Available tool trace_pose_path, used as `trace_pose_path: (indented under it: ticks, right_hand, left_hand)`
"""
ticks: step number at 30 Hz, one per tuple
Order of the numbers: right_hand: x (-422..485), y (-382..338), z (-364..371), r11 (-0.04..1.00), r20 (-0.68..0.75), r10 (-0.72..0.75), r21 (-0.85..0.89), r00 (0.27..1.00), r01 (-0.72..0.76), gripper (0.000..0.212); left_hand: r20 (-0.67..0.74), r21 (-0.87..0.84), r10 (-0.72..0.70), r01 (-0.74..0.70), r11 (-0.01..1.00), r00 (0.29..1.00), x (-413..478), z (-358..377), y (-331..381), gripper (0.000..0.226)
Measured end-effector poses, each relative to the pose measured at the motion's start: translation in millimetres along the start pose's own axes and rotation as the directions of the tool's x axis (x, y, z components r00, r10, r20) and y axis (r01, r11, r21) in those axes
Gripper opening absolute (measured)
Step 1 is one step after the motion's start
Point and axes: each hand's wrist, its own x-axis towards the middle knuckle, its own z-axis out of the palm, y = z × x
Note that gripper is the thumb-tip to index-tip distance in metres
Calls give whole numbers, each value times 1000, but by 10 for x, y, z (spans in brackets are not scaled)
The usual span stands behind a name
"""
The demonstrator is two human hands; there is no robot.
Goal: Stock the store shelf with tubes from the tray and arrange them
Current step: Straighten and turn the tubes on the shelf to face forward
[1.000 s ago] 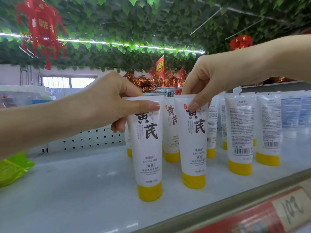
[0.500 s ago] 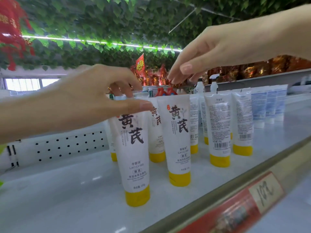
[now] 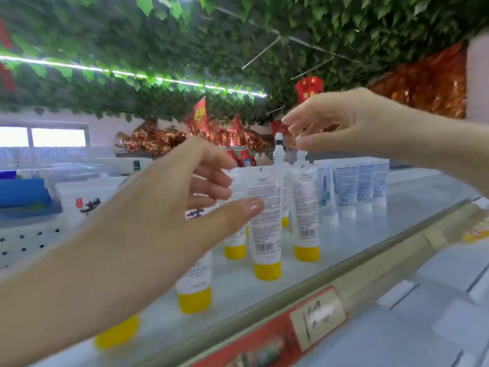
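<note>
While yellow-capped tubes (image 3: 266, 223) stood upright on the shelf (image 3: 370, 231), the left hand (image 3: 164, 215) hovered before them and the right hand (image 3: 349, 125) above, each grip released, holding nothing.

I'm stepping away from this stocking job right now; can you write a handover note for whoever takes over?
Left hand: open, holding nothing, in front of the yellow-capped tubes.
Right hand: open, holding nothing, above them.
Done: several stand cap-down on the shelf, beside blue-and-white tubes.
Left: tray out of view; some tubes face backward, so probably turn them label-front.
</note>
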Motion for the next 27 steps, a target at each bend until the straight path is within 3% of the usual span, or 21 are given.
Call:
trace_pose_path:
  ticks: [3,5,7,8,13,17,21,27]
  right_hand:
    - [-191,423,228,994,-93,51,106,994,-41,64]
    - [-318,722,422,978,-112,101,193,989,-78,59]
    - [-390,979,591,953,-99,135,284,986,-102,50]
    - [-401,1078,652,934,-83,147,338,986,-111,47]
    - [-297,1348,775,806,77,155,567,985,-171,44]
    - [-248,1459,884,629,286,32,739,958,-242,37]
    - [-204,1502,1052,599,379,-152,770,913,-220,33]
    - [-202,1532,1090,567,358,-149,794,922,-217,33]
  left_hand:
    - [-8,-112,-234,232,966,972,-161,321,-100,60]
    - [-36,-108,-315,309,945,949,-211,554,-126,47]
    - [-119,1,-317,319,948,941,-206,710,-69,100]
    - [-156,-7,-307,310,951,939,-182,795,-91,81]
    - [-306,87,-417,462,883,856,23,1171,-182,75]
    - [-279,94,-490,531,842,826,146,1420,-156,48]
    - [-398,77,-518,590,803,757,218,1479,-295,64]
    - [-388,-90,-600,619,780,700,166,1431,-365,51]
